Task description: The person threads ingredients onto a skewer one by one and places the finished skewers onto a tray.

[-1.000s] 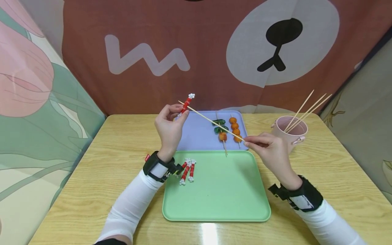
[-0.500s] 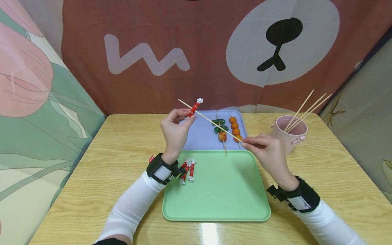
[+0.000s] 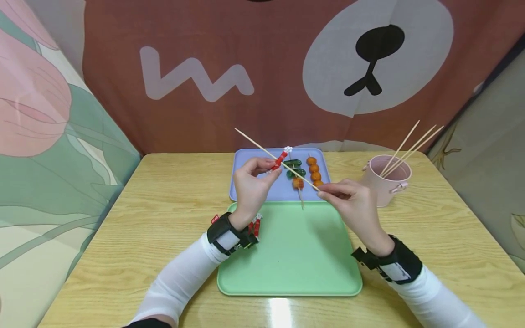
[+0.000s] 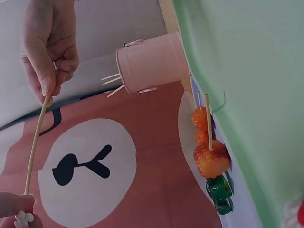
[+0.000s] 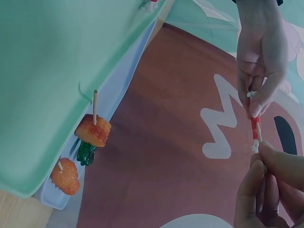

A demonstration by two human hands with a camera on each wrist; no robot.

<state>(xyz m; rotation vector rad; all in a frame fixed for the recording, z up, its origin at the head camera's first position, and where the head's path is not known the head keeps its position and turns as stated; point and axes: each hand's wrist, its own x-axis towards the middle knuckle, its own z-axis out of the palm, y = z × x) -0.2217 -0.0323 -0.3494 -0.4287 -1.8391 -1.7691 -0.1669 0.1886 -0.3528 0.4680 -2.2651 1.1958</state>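
Observation:
My left hand [image 3: 253, 184] pinches a red piece with white knobbly ends [image 3: 280, 160] between thumb and fingers. A bamboo skewer [image 3: 251, 139] passes through this piece, its long free tip sticking out up and left beyond it. My right hand [image 3: 356, 202] pinches the skewer near its other end. Both hands are raised above the trays, a short length of skewer between them. In the left wrist view, the red piece [image 4: 23, 218] is mostly hidden by the left fingers. More red pieces [image 3: 257, 225] lie on the green tray [image 3: 303, 259], partly behind my left wrist.
A lavender tray [image 3: 242, 159] behind the green one bears a skewer of orange balls [image 3: 315, 168] and one with green and orange pieces [image 3: 298, 183]. At the right, a pink bucket [image 3: 385, 189] holds upright skewers [image 3: 411, 136]. A printed cloth [image 3: 279, 100] hangs behind the table.
My left hand and the red piece have moved right and down along the skewer, towards my right hand. More of the skewer's tip shows beyond the piece. My right hand shifted slightly left.

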